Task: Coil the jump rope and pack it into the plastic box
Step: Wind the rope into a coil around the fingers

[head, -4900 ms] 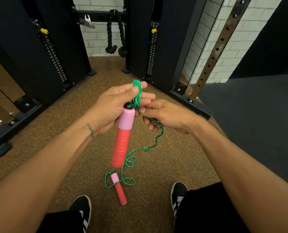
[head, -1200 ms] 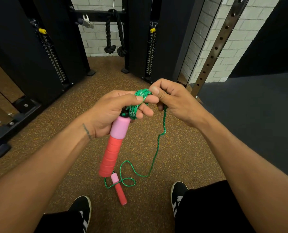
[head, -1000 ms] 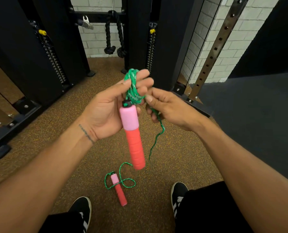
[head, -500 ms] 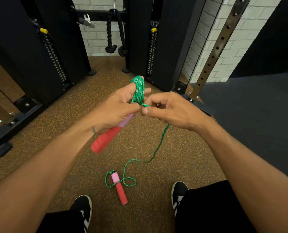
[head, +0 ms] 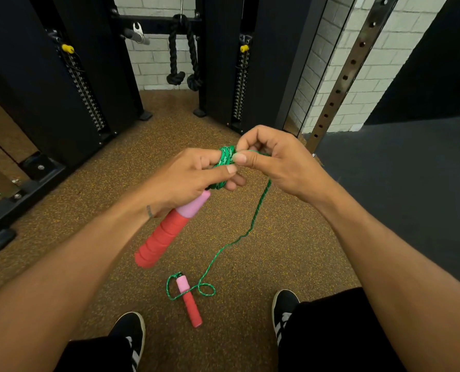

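Observation:
My left hand [head: 188, 175] grips a pink and red jump rope handle [head: 167, 229] that slants down to the left, with a coil of green rope [head: 225, 159] wound around its fingers. My right hand [head: 274, 159] pinches the green rope beside the coil. From there the loose green rope [head: 253, 224] hangs down to the floor and ends in small loops around the second pink and red handle [head: 188, 299], which lies between my shoes. No plastic box is in view.
Black gym machine columns [head: 70, 76] with weight stacks stand ahead, and a black rope attachment [head: 183, 52] hangs between them. A perforated metal upright [head: 347, 68] leans at the right. Brown speckled floor lies underfoot, dark matting [head: 398, 170] to the right. My shoes [head: 284, 310] flank the floor handle.
My right hand has lifted the rope up and over the coil on my left fingers. The held handle has swung lower to the left. Fewer rope loops lie on the floor.

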Demonstrator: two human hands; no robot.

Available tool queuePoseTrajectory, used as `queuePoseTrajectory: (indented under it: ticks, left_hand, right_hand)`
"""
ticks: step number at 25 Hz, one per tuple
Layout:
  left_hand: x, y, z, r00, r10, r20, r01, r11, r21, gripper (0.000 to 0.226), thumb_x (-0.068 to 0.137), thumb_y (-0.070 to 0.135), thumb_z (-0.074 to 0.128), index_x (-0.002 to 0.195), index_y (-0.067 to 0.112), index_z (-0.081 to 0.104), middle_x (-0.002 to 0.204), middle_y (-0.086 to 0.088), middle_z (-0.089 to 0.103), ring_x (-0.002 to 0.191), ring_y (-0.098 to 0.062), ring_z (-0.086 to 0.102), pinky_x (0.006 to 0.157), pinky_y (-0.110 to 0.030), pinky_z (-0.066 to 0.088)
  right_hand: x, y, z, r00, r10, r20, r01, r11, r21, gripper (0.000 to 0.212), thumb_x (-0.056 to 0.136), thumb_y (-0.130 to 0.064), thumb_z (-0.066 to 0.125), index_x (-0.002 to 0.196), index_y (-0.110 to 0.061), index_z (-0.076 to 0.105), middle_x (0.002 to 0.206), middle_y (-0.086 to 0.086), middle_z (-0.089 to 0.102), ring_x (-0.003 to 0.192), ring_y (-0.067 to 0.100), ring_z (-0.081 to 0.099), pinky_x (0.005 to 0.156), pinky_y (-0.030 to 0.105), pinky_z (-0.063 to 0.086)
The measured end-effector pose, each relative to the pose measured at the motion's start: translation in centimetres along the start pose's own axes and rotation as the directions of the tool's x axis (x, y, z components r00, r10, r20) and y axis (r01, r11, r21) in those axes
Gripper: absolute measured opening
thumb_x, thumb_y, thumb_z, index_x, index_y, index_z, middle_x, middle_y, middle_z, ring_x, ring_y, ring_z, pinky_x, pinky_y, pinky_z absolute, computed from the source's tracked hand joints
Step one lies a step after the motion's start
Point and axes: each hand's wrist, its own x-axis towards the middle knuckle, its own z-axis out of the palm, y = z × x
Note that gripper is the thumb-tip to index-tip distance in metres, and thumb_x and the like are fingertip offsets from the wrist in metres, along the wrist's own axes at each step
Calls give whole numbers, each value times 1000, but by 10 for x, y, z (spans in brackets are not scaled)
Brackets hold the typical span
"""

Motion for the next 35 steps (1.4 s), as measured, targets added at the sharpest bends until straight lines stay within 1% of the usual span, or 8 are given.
queuePoseTrajectory:
  ticks: [7,10,14,21,25,29,32,35]
  left_hand:
    - [-4,10,7,998,-29,-48,21,985,-172,19,93,10,61,101,-2,72,96,-9,79,71,-6,68,64,-11,49]
    - [-6,13,9,998,-60,-24,52,964,-259,23,93,10,58,107,-1,72,92,-8,79,65,-4,65,56,-10,47]
    - [-7,12,11,990,-121,73,140,909,-393,31,89,22,60,116,13,71,88,-7,77,64,-1,63,46,-12,44]
    - [-12,13,7,989,-43,138,126,725,-677,37,87,25,55,119,19,72,104,0,76,76,0,68,50,-15,49]
    - [-11,20,4,998,-57,-20,27,720,-693,42,87,24,55,128,17,65,115,-1,75,81,-2,66,50,-15,49]
    - [-12,20,4,1000,-6,6,8,665,-747,50,91,12,48,140,17,49,134,-1,65,105,-9,64,55,-19,54]
    - [-8,18,0,1000,-23,3,18,720,-693,59,91,-8,39,144,17,44,134,0,65,119,-10,62,54,-21,56]
    - [-5,11,-8,997,-30,-77,-18,836,-549,63,90,-13,38,143,19,44,132,2,66,121,-7,61,57,-17,53]
  right_hand:
    - [2,0,-3,1000,10,10,-11,991,133,6,98,-14,60,96,-9,59,84,-3,60,67,-5,56,62,11,42]
    - [5,5,-6,1000,23,-13,-21,994,110,12,100,-25,58,93,-15,61,83,-9,58,70,-2,50,66,15,39]
    - [6,9,-4,1000,30,-6,-28,986,162,15,99,-29,56,90,-18,61,82,-9,56,74,3,49,68,21,40]
    - [5,14,10,963,187,193,-239,924,298,23,106,-30,42,95,-22,61,77,5,48,61,7,38,56,25,31]
    - [3,10,16,943,236,235,-288,931,224,25,106,-33,42,108,-23,64,67,-13,54,56,3,41,56,25,33]
    - [-3,2,29,913,245,325,-272,961,41,22,105,-33,44,89,-28,58,78,-1,61,61,10,53,56,28,45]
    - [-6,-3,32,911,214,353,-193,977,-94,24,104,-36,48,87,-23,59,75,-4,62,56,4,54,54,22,46]
    - [-8,-14,20,922,169,348,-130,982,-134,29,98,-42,56,94,-15,66,73,-5,61,56,2,54,55,22,47]
